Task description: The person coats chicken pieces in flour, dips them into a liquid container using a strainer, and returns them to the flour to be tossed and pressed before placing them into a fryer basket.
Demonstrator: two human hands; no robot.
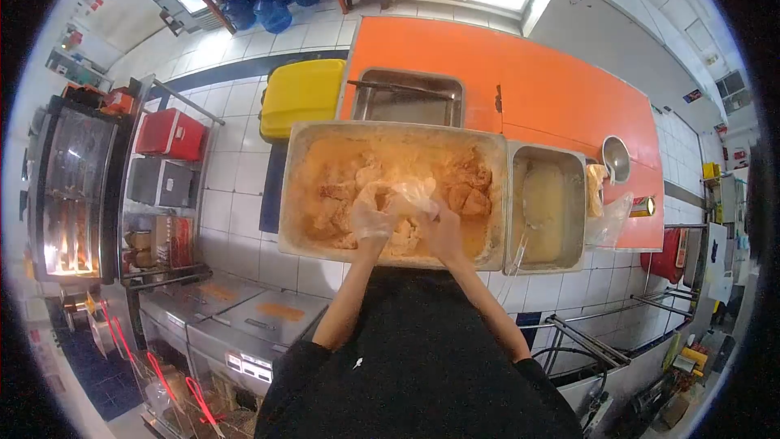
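Observation:
My left hand (372, 221), which looks covered by a thin clear plastic glove, is over a large metal tray (294, 236). Its fingers are blurred and partly hidden by plastic. Close beside it, my right hand (443, 232) pinches thin, see-through plastic (418, 192) that looks like a glove and stretches between both hands. Below them, the tray holds orange-tinted flour (406, 143) and several pieces of flour-coated meat, apparently chicken (470, 191), heaped at the right and left. The hands hide the middle of the tray.
Right of the tray stands a narrower metal pan (548, 195) with cloudy liquid and a wire handle. An orange table (561, 106) carries a shallow metal pan (406, 114), a steel bowl (616, 158) and a can (643, 206). A yellow bin (302, 97) stands left.

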